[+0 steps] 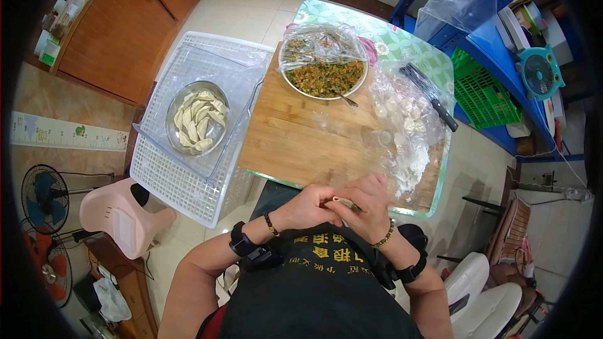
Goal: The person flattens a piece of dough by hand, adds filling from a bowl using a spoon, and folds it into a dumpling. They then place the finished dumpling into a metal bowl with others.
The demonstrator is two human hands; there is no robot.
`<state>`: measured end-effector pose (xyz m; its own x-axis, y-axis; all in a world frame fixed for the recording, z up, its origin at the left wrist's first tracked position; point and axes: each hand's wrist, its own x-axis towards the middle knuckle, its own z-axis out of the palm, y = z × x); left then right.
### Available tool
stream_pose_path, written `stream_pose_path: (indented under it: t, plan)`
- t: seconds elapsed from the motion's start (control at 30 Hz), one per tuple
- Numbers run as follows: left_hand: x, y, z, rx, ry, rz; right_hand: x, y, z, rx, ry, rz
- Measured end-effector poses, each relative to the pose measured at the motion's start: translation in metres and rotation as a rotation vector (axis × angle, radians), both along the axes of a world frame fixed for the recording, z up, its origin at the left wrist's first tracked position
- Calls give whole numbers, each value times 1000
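Blue rack (pixel 440 41) at far R, w/ a teal fan on it; brown cabinet (pixel 116 41) at far L. B/w them stands the desk (pixel 411 34), in a green patterned cloth. Person (pixel 326 282) in a dark top w/ yellow lettering is at its near side. Wood board (pixel 289 144) covers most of the desk. White crate (pixel 154 172) sits just L of it, clear plastic on top; pink stool (pixel 129 220) is near the crate's near L corner.

Bowl of filling (pixel 326 81) is at the board's far end, film (pixel 317 41) over its far half. Clear bag (pixel 392 85) w/ pale lumps lies on the R side, the black-handled knife (pixel 446 116) by its R edge. Steel bowl (pixel 217 135) is on the crate, holding a pile of dumplings (pixel 201 116).

L grip (pixel 314 206) & R grip (pixel 364 201) meet at the desk's near edge, in front of the torso. Both are clamped on the same bit of dough (pixel 343 202), fingertips close together, most of it hidden. Flour (pixel 411 169) is heaped on the board, fwd & R of the R grip. Spoon (pixel 349 101) rests at the filling bowl's near rim, handle out toward the board.
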<state>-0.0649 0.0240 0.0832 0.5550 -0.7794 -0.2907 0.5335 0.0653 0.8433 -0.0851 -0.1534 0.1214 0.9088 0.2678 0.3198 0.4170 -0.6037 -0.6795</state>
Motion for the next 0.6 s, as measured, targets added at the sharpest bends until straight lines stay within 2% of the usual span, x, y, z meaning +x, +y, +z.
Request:
stream_pose_path:
  t: [0.2,0.27,0.33,0.43,0.6]
  plan:
    - [0,3,2,47,-89,-30,5,5,-3,-25,26,87]
    - [0,3,4,-24,55,54,5,4,-4,-14,37,112]
    - [0,6,1,-25,87,84,3,3,-2,188,162,-34]
    - [2,11,5,-12,93,150,1,-13,1,146,251,-94]
    - [2,12,6,-2,52,229,-5,-18,5,0,70,-43]
